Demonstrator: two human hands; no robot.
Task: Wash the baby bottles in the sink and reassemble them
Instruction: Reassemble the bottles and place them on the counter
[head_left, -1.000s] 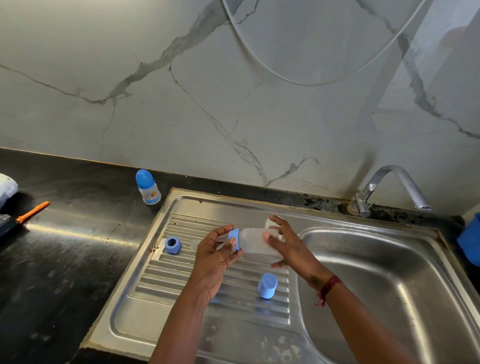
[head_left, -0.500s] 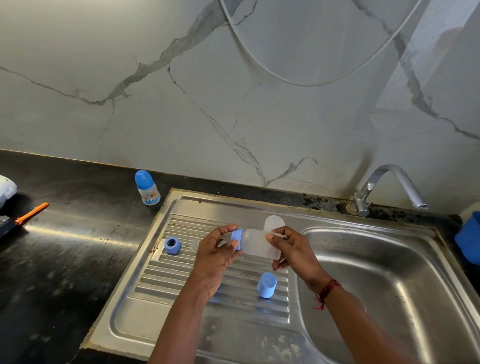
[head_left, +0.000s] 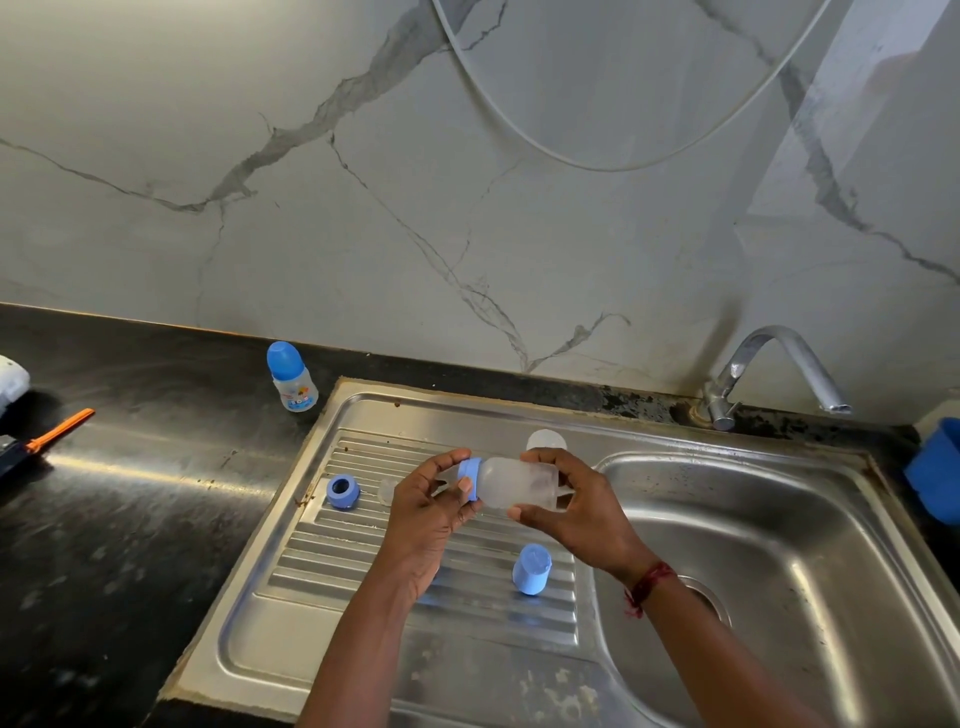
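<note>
Two hands: both engaged on one bottle, held horizontally above the drainboard.
Left hand (head_left: 426, 506): thumb and fingers pinched round the blue collar (head_left: 469, 478) at the bottle's neck end; grip closed on the ring.
Right hand (head_left: 576, 501): fingers curled over the far side and thumb under the near side of the bottle body (head_left: 519, 483), clamping it near its base.
Step in hand (judgement): threading the collar onto the body, part of reassembly.
Method advised: keep the body still in the right hand, turn only the collar, start the thread square to avoid cross-threading; stop at firm resistance. Wet plastic may slip, so keep the work over the drainboard.
Bottle condition: translucent, frosted, appears empty; teat end hidden behind the left fingers, so its seating cannot be confirmed.
Loose parts: blue cap (head_left: 531, 569) at 6 o'clock of the hands, on the drainboard (head_left: 415, 644); second blue ring (head_left: 342, 491) at 9 o'clock; a clear part (head_left: 388, 489) just beside the ring, probably a teat; another pale bottle body (head_left: 545, 440) at 12 o'clock, mostly hidden.
Finished unit: capped bottle (head_left: 292, 376) upright on the counter at 10 o'clock, well apart.
Tap (head_left: 769, 374): at 2 o'clock, no water seen running.
</note>
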